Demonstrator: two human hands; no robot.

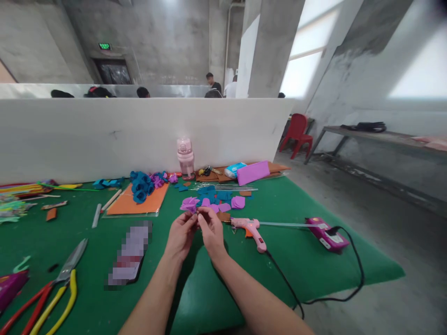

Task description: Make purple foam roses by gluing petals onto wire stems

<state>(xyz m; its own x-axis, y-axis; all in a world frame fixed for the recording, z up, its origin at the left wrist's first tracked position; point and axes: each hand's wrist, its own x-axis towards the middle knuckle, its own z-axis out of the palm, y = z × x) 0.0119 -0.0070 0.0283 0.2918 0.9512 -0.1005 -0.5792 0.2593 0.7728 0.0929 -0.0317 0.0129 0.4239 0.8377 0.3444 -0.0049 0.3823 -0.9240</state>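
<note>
Both my hands meet over the middle of the green mat point(307, 260). My left hand point(180, 236) and my right hand point(211, 231) pinch a purple felt flower point(189, 204) between their fingertips, holding it just above the mat. Right behind it lie loose purple and blue felt pieces point(223, 201). A pink glue gun point(250, 229) rests on the mat to the right of my right hand, its black cord point(314, 298) trailing off the mat's edge.
Finished blue and purple felt flowers point(143, 184) sit on an orange sheet point(138, 202). Scissors point(68, 265), yellow-handled pliers point(59, 304) and a phone point(130, 256) lie at left. A pink bottle point(185, 157), a purple case point(253, 173) and a purple device point(327, 234) stand nearby. A white partition point(104, 135) closes the back.
</note>
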